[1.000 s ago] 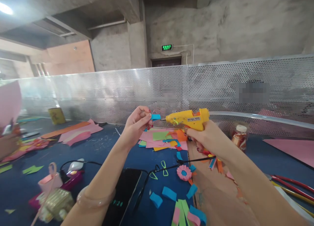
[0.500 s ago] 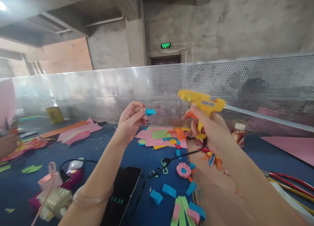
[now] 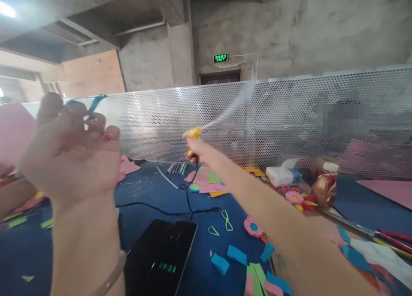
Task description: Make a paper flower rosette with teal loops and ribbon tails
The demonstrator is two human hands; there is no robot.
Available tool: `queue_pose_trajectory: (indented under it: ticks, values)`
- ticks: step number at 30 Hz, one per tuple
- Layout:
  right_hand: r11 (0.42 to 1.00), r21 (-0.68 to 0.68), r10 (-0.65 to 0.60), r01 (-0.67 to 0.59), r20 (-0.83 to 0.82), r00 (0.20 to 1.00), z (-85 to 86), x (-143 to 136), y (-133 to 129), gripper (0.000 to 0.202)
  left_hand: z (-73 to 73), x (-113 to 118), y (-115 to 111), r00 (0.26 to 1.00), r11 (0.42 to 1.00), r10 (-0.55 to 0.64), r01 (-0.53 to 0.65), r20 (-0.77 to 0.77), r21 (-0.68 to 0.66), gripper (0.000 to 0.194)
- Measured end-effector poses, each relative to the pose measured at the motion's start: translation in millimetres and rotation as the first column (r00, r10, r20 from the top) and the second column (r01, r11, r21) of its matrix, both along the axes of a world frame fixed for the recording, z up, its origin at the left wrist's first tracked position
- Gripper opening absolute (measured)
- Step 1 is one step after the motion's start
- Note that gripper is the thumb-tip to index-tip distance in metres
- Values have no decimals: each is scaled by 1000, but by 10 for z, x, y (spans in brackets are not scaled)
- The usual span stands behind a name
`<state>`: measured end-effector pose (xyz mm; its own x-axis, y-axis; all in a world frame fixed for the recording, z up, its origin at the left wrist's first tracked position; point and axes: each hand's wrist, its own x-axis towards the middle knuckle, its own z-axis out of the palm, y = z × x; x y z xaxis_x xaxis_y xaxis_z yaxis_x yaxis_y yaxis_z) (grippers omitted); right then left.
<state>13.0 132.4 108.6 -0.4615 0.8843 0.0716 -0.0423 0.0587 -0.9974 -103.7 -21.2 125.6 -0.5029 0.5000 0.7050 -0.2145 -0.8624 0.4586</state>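
Observation:
My left hand (image 3: 75, 146) is raised close to the camera at the left, fingers curled, pinching a blue paper strip (image 3: 96, 102) whose end sticks out above the fingertips. My right hand (image 3: 195, 148) reaches far forward over the table, wrapped round a yellow hot glue gun (image 3: 192, 133). A clear glue stick (image 3: 230, 109), blurred, trails from the gun's back, and its black cord (image 3: 189, 197) hangs down to the table. Beneath my right forearm lies a pink paper flower (image 3: 252, 227) with a blue centre. Several blue paper loops (image 3: 237, 255) and green strips (image 3: 256, 279) lie near it.
A phone (image 3: 161, 257) lies on the blue table (image 3: 144, 184) before me. Coloured pens (image 3: 177, 168) and paper sheets (image 3: 206, 180) sit farther back. At right are a bottle (image 3: 325, 184), a tissue pack (image 3: 283, 176) and scissors (image 3: 360, 227). A perforated metal screen (image 3: 167, 120) stands behind.
My left hand has moved left, up and nearer the camera with the blue strip. My right hand has carried the glue gun forward and left, pulling the cord along.

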Motion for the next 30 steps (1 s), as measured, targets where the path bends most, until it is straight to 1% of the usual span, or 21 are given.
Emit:
queue_pose_trajectory:
  ticks: [1,2,3,6,9,11,12,14,16,18,20,22,24,26,28,29,30]
  values:
    - [999,-27,46,-45,40,998,-177,-234,25,19,3,-19,45,999,993,-51,50,6,107,9]
    - [995,-40,91,-88,66,994,-336,-441,41,17,4,-32,96,996,979,-92,90,5,185,12]
    - [991,-47,130,-126,88,988,-477,-618,51,15,3,-37,150,993,968,-117,114,1,225,13]
    - [975,-39,221,-218,151,963,-832,-989,47,18,-26,11,287,995,981,-102,102,-13,165,18]
    - [961,-26,272,-275,265,925,-1120,-1184,17,18,-85,135,333,990,992,-77,87,-116,86,24]
    - [953,-5,285,-304,362,888,-1247,-1239,-6,18,-117,214,323,973,995,-93,101,-211,26,26]
    - [949,14,280,-314,415,866,-1282,-1240,-16,19,-127,241,314,964,994,-108,110,-244,-6,26]
    - [943,81,233,-322,529,816,-1289,-1174,-31,22,-136,259,302,952,991,-127,113,-279,-67,27]
    - [928,187,137,-322,633,762,-1231,-986,-48,24,-138,237,305,945,990,-122,94,-302,-104,27]
    - [893,310,18,-327,701,713,-1147,-646,-83,23,-148,204,322,930,986,-124,78,-345,-144,26]
    - [852,410,-94,-325,730,677,-1077,-151,-146,19,-169,200,347,906,982,-137,70,-401,-178,26]
    - [823,487,-216,-292,744,633,-1055,452,-233,12,-201,245,375,872,976,-151,56,-465,-212,28]
    - [800,565,-371,-201,730,574,-1090,1074,-331,11,-238,339,404,825,971,-149,18,-546,-238,28]
    - [775,626,-522,-87,710,473,-1173,1611,-431,15,-279,459,434,755,966,-129,-50,-643,-253,27]
    - [759,651,-609,2,709,357,-1285,1993,-525,24,-325,575,471,668,958,-127,-111,-734,-266,27]
    - [764,645,-621,31,720,309,-1345,2120,-569,31,-350,625,492,628,953,-132,-134,-767,-273,26]
    - [775,631,-614,38,737,283,-1403,2205,-611,37,-379,667,517,590,948,-144,-149,-794,-282,25]
